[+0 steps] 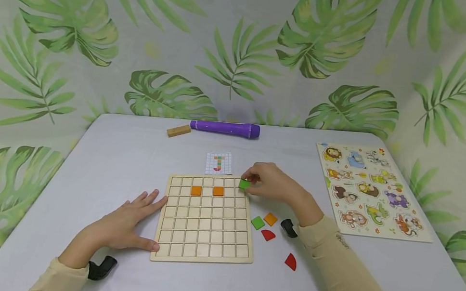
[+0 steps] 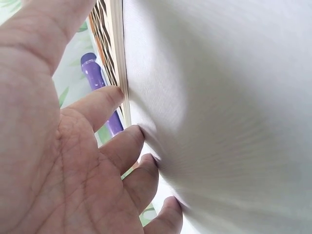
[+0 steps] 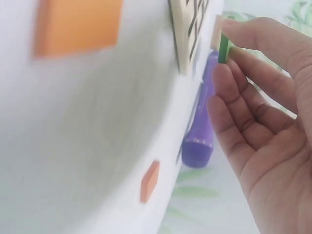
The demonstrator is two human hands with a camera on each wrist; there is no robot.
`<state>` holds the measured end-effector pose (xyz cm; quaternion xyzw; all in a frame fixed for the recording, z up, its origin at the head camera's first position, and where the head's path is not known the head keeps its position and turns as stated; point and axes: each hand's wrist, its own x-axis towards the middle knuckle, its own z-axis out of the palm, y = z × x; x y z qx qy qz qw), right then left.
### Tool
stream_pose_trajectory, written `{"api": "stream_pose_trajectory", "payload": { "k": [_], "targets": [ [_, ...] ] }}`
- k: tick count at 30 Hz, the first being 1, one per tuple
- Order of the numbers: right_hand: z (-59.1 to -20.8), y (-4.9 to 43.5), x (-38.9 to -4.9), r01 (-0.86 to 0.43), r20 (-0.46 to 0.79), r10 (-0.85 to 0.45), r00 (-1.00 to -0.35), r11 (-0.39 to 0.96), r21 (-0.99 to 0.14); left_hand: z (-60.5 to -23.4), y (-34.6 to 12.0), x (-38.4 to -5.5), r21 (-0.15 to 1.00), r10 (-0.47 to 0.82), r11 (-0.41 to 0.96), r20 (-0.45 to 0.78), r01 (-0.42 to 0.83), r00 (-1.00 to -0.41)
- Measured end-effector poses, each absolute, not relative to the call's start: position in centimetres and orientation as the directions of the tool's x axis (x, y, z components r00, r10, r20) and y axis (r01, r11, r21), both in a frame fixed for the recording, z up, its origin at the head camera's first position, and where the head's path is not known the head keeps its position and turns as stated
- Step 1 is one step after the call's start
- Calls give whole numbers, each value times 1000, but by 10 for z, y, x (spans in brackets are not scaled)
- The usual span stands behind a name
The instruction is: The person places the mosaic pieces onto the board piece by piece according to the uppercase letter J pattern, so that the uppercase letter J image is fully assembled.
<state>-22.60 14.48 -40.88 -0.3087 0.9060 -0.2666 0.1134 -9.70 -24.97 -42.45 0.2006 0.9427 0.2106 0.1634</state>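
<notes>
Head view. One gridded wooden board (image 1: 206, 223), flat on the white table (image 1: 122, 161) before you. Two orange squares (image 1: 196, 190) on it, one bare cell between them. Your left hand (image 1: 129, 222): fingers spread, holding nothing, thumb on the board's near left corner, index fingertip at its left edge. Risk: an uneven push there could turn the board and jog the squares out of their cells. Your right hand (image 1: 274, 184): fingertips closed in a pinch on one green tile (image 1: 244, 184), at the board's far right corner. Off the right edge: one spare green tile (image 1: 257, 223), one orange tile (image 1: 270, 219), two red quarter-rounds (image 1: 268, 235). Risk: your right sleeve (image 1: 344, 271), if dropped low on the way back, could scatter these. Beyond the far edge: one patterned card (image 1: 219, 163); its cells are tiny, so a miscount could put your tile one cell off.

Left wrist view. Index fingertip meeting the board's side, other fingertips on the table. Behind: one purple microphone-shaped object (image 2: 92, 70). Risk: so slight a contact may give way.

Right wrist view. Green tile edge-on between thumb and fingertip, remaining fingers bent, free of it. Contact with the board: cannot tell. Risk: pinched so narrowly, it could twist or drop.
</notes>
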Motion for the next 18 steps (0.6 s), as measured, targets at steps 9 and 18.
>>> {"api": "stream_pose_trajectory", "payload": {
  "k": [9,18],
  "targets": [
    [-414,121,-234,-551,-15,-662,-749,635,-542,-426,-252,-97,478,443,825,-217,301,-870],
    [-415,94,-236,-579,-31,-710,-704,598,-554,-426,-253,-97,477,442,826,-220,299,-870]
  ]
}}
